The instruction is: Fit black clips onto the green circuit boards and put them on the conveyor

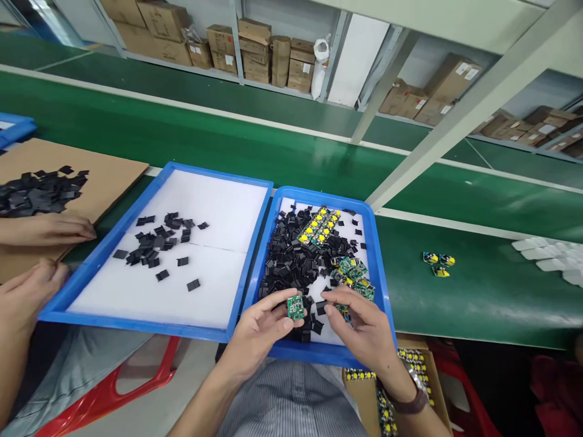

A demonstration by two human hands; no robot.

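Observation:
Over the near part of a blue tray (387, 303), my left hand (268, 318) holds a small green circuit board (296, 308) between thumb and fingers. Just to its right, my right hand (357, 318) is pinched on a small black plastic piece (321, 308). A heap of similar black pieces (291, 255) fills much of this tray. Joined boards with yellow parts (319, 226) lie on top of the heap. Several more green boards (353, 267) are piled at the tray's right side, partly hidden by my right hand.
To the left, a second blue tray (209, 332) holds scattered black pieces (157, 243). Another person's hands (50, 230) are beside a cardboard sheet (109, 164). Small yellow-topped parts (439, 261) and white pieces (553, 255) lie rightward on the green bench. A slanted post (423, 145) rises behind the tray.

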